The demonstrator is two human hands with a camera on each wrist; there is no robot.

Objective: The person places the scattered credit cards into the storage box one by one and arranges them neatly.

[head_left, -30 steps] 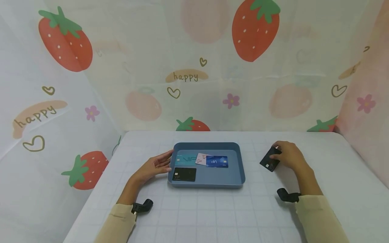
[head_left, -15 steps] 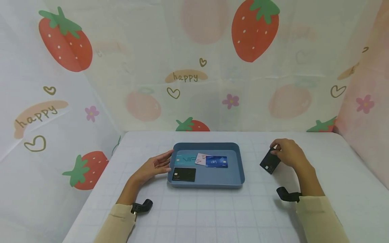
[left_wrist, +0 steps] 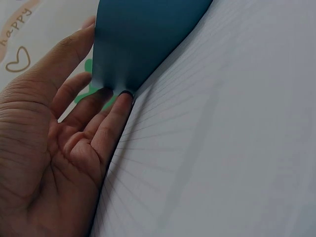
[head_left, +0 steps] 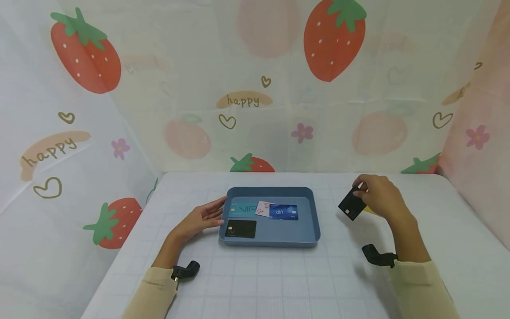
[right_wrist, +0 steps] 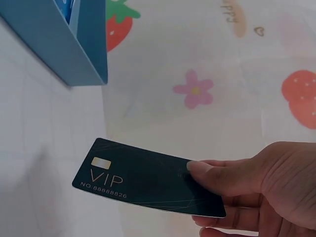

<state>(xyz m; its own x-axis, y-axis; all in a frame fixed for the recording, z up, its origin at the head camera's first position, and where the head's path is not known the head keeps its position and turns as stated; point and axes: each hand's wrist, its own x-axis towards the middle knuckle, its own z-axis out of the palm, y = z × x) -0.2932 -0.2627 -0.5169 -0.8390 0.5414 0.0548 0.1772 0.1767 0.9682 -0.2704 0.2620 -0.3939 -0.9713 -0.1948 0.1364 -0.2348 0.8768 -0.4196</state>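
Note:
A black VIP card point(head_left: 352, 206) is pinched between the thumb and fingers of my right hand point(head_left: 380, 197), lifted above the table right of the tray. In the right wrist view the card point(right_wrist: 138, 180) shows its chip and number. My left hand point(head_left: 199, 221) rests against the left side of the blue tray point(head_left: 271, 243); its fingers, loosely extended, touch the outer wall point(left_wrist: 133, 39) in the left wrist view. Inside the tray lie a teal VIP card point(head_left: 241, 210), a black card point(head_left: 241, 229), a pale patterned card point(head_left: 262, 208) and a blue card point(head_left: 283, 212) overlapping it.
Something yellow point(head_left: 372, 211) peeks out under my right hand, mostly hidden; what it is I cannot tell. The white gridded table point(head_left: 279, 279) reaches back to a strawberry-print curtain point(head_left: 334, 102). Black wrist cameras point(head_left: 378, 257) sit on both wrists.
My right hand has raised the black card off the table, and the yellow thing has come into sight beneath it. My left hand stays at the tray.

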